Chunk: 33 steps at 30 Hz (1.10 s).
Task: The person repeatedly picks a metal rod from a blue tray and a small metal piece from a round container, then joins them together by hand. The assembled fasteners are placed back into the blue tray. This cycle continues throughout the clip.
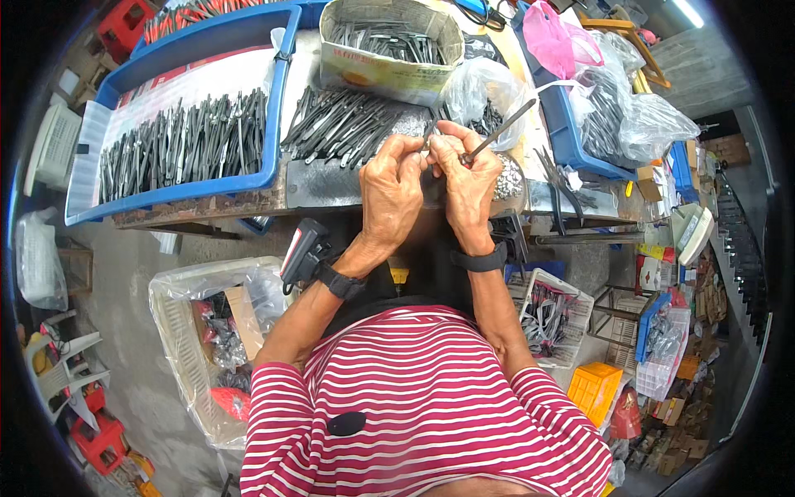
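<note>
Both my hands meet over the table's front edge, fingertips nearly touching. My right hand (470,182) is closed around a long thin dark rod (505,129), which sticks out up and to the right. My left hand (389,189) is closed in a pinch at a small dark piece, mostly hidden by the fingers. Just beyond my left hand lies a pile of slim dark metal strips (339,128). Behind it stands an open cardboard box (389,74) with more strips inside. Black long-handled pliers (559,195) lie at the table edge, right of my right hand.
A blue tray (277,108) full of dark strips stands at the left. On the right, another blue tray (567,137) holds bagged strips, near a pink plastic bag (556,41). Below the table are a lined crate (174,331) and a white basket (580,327).
</note>
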Each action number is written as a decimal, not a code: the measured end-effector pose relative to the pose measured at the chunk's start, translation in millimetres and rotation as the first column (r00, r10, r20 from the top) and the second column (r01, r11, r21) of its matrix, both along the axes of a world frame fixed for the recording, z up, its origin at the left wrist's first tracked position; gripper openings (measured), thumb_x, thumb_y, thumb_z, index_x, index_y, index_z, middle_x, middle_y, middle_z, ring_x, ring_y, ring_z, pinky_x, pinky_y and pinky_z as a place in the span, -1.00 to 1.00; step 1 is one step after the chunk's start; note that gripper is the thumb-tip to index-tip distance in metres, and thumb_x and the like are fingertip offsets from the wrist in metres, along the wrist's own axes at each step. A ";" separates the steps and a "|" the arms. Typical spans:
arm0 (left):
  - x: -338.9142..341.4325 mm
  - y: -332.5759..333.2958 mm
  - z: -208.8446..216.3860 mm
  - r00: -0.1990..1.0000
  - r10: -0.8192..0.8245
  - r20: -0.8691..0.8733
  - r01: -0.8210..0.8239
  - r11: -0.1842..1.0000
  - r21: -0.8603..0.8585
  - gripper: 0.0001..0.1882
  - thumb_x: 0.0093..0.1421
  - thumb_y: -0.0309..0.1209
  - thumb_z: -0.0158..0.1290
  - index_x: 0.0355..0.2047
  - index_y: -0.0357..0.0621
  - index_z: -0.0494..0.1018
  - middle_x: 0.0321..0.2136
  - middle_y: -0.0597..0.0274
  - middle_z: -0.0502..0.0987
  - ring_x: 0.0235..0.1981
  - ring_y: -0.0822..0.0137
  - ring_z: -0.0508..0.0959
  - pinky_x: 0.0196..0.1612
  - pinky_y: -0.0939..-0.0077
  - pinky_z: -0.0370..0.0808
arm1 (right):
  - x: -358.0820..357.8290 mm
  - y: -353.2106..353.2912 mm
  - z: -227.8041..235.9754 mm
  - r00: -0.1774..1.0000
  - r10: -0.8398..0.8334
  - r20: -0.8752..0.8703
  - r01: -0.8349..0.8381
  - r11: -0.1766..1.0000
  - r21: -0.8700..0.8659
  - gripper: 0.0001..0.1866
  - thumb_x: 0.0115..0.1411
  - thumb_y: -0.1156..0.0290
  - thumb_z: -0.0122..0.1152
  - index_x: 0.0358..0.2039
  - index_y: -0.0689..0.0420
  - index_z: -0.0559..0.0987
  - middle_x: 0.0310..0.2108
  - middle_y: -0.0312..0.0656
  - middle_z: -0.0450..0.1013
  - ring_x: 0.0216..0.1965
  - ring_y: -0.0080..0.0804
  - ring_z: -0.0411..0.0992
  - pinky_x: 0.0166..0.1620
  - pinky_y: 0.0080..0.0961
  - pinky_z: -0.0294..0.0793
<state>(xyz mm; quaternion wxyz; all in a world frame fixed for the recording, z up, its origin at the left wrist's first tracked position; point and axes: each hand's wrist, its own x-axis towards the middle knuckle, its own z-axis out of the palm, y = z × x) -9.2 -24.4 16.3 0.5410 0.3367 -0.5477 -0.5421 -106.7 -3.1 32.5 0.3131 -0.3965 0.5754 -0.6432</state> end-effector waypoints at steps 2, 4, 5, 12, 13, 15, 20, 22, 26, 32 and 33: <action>-0.9 -0.9 -1.4 1.000 0.013 0.005 -0.013 1.000 -0.007 -0.85 0.13 -0.66 -0.10 -0.28 -0.35 0.41 -0.52 0.33 0.45 -0.56 0.66 0.33 -0.50 0.78 0.30 | 1.8 -0.3 1.0 1.000 -0.003 -0.017 0.003 1.000 -0.012 -0.70 0.09 0.51 0.15 -0.18 0.40 0.44 -0.53 -0.26 0.46 -0.59 -0.67 0.31 -0.50 -0.78 0.26; -1.5 -1.5 -2.9 1.000 0.021 0.011 -0.021 1.000 -0.007 -0.85 0.13 -0.66 -0.10 -0.29 -0.35 0.41 -0.51 0.33 0.46 -0.55 0.65 0.34 -0.49 0.77 0.32 | 2.3 -0.8 1.4 0.999 -0.008 -0.032 0.008 1.000 -0.006 -0.71 0.09 0.52 0.15 -0.18 0.40 0.44 -0.52 -0.26 0.46 -0.59 -0.68 0.31 -0.50 -0.78 0.26; -1.5 -1.9 -3.7 0.999 0.027 0.024 -0.027 1.000 -0.005 -0.85 0.13 -0.66 -0.10 -0.30 -0.35 0.41 -0.51 0.33 0.46 -0.54 0.65 0.35 -0.49 0.76 0.33 | 2.6 -1.1 1.3 0.999 -0.013 -0.029 0.013 1.000 0.003 -0.71 0.08 0.52 0.15 -0.18 0.40 0.45 -0.51 -0.26 0.46 -0.59 -0.68 0.31 -0.50 -0.77 0.27; -2.9 -3.5 -6.7 0.992 0.096 0.084 -0.087 0.991 -0.105 -0.86 0.11 -0.67 -0.10 -0.32 -0.36 0.42 -0.52 0.33 0.46 -0.52 0.62 0.39 -0.45 0.73 0.37 | 0.7 -3.3 -3.2 0.999 -0.008 -0.044 0.008 1.000 -0.017 -0.71 0.07 0.53 0.17 -0.19 0.37 0.47 -0.49 -0.28 0.47 -0.58 -0.70 0.30 -0.50 -0.77 0.28; -2.9 -3.7 -6.7 0.992 0.092 0.086 -0.083 0.991 -0.100 -0.86 0.11 -0.66 -0.10 -0.32 -0.36 0.42 -0.52 0.33 0.46 -0.53 0.63 0.39 -0.46 0.74 0.37 | 0.0 -3.6 -3.3 0.999 -0.006 -0.052 0.006 1.000 -0.012 -0.72 0.07 0.53 0.18 -0.19 0.37 0.47 -0.49 -0.28 0.47 -0.58 -0.70 0.30 -0.50 -0.77 0.27; -2.6 -3.8 -6.3 0.995 0.072 0.065 -0.067 0.995 -0.073 -0.87 0.11 -0.65 -0.11 -0.33 -0.36 0.41 -0.52 0.24 0.48 -0.51 0.54 0.44 -0.45 0.67 0.39 | -0.3 -4.0 -3.4 0.999 -0.006 -0.054 0.006 1.000 0.002 -0.72 0.07 0.53 0.17 -0.20 0.37 0.47 -0.50 -0.28 0.47 -0.58 -0.70 0.29 -0.51 -0.77 0.26; -2.3 -3.8 -5.4 0.999 0.041 0.019 -0.041 0.999 -0.001 -0.86 0.10 -0.63 -0.14 -0.34 -0.36 0.40 -0.49 0.07 0.53 -0.45 0.37 0.56 -0.41 0.52 0.46 | 2.3 -2.5 -2.0 0.999 0.001 -0.034 -0.001 1.000 -0.014 -0.76 0.09 0.52 0.15 -0.22 0.35 0.48 -0.57 -0.32 0.44 -0.58 -0.72 0.29 -0.52 -0.77 0.24; -3.1 -3.9 -5.5 0.999 0.042 0.016 -0.042 0.999 0.003 -0.87 0.11 -0.65 -0.11 -0.32 -0.36 0.40 -0.51 0.24 0.48 -0.53 0.56 0.41 -0.48 0.68 0.37 | 3.8 -2.5 -1.8 0.995 -0.030 -0.096 0.027 0.999 -0.029 -0.78 0.10 0.52 0.13 -0.24 0.34 0.50 -0.60 -0.34 0.42 -0.59 -0.72 0.28 -0.53 -0.77 0.24; -5.5 -3.3 -6.1 0.999 0.032 -0.026 -0.032 0.999 0.018 -0.88 0.12 -0.66 -0.09 -0.31 -0.37 0.40 -0.52 0.32 0.45 -0.57 0.65 0.33 -0.51 0.76 0.31 | 5.7 -4.0 -1.9 0.971 -0.097 -0.219 0.092 0.995 -0.034 -0.81 0.11 0.51 0.11 -0.27 0.32 0.51 -0.62 -0.36 0.39 -0.62 -0.72 0.26 -0.54 -0.76 0.24; -5.0 -4.5 -5.5 0.998 0.024 -0.050 -0.022 0.999 0.025 -0.87 0.12 -0.66 -0.07 -0.30 -0.38 0.39 -0.52 0.33 0.43 -0.57 0.65 0.32 -0.52 0.76 0.30 | 9.4 -1.9 -2.7 0.940 -0.138 -0.311 0.124 0.990 -0.065 -0.81 0.11 0.49 0.13 -0.27 0.30 0.52 -0.60 -0.34 0.42 -0.60 -0.70 0.29 -0.51 -0.74 0.28; -4.9 -4.8 -4.9 0.998 0.017 -0.059 -0.015 0.999 0.030 -0.87 0.12 -0.66 -0.07 -0.30 -0.38 0.39 -0.53 0.34 0.43 -0.58 0.65 0.31 -0.53 0.77 0.29 | 10.0 -1.1 -2.9 0.938 -0.139 -0.317 0.124 0.990 -0.067 -0.80 0.10 0.49 0.14 -0.27 0.32 0.50 -0.58 -0.30 0.44 -0.57 -0.67 0.33 -0.47 -0.71 0.32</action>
